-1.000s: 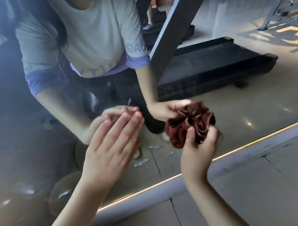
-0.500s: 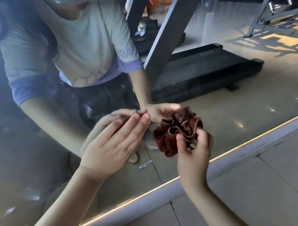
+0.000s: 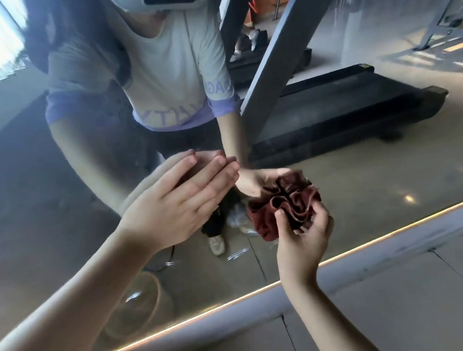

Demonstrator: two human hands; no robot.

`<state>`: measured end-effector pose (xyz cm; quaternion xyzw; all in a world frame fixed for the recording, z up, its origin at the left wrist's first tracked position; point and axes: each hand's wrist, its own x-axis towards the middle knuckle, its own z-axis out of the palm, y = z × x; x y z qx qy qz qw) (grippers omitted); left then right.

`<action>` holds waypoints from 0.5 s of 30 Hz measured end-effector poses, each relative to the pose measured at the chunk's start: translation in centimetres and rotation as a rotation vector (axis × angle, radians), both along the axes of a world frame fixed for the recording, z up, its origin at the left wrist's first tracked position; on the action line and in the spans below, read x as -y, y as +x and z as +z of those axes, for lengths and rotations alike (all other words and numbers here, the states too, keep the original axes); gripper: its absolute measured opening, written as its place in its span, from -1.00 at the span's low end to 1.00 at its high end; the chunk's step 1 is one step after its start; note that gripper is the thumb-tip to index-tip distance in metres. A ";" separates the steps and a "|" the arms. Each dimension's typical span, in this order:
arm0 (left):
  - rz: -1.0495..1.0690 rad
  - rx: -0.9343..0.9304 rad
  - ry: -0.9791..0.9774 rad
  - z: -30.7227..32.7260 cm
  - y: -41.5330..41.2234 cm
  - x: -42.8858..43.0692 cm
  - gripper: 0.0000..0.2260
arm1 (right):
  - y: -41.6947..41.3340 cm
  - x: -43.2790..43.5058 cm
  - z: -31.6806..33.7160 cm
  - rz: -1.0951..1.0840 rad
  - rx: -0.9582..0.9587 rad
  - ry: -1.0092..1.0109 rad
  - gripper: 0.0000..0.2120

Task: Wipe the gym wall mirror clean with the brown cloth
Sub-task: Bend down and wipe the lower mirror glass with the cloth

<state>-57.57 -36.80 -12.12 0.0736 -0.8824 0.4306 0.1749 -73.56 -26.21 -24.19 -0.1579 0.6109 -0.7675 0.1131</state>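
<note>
Glass of the mirror (image 3: 372, 195), hazy and smeared, reflects a treadmill (image 3: 341, 112). Lit strip (image 3: 386, 228) along its bottom edge, grey floor (image 3: 416, 305) below. Your right hand (image 3: 304, 238) grips the bunched brown cloth (image 3: 282, 203) at the glass; your left hand (image 3: 178, 204), fingers straight, touches it alongside.
</note>
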 end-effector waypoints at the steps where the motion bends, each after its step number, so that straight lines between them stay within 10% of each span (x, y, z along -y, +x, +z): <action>1: -0.009 -0.024 -0.044 -0.1 0.2 0.3 -0.42 | 0.2 0.2 -0.2 -0.018 0.035 0.023 -0.60; 6: -0.030 -0.029 -0.091 -0.6 0.6 0.3 -0.41 | 1.5 -0.1 0.6 0.023 -0.024 0.078 -0.77; 11: -0.027 -0.052 0.314 -0.6 -0.1 -0.6 -0.45 | -0.9 0.9 -1.8 -0.129 0.060 0.116 -0.79; 15: -0.063 -0.040 0.031 -1.2 0.5 0.9 -0.48 | 3.1 0.1 -2.5 -0.022 0.101 0.216 -0.79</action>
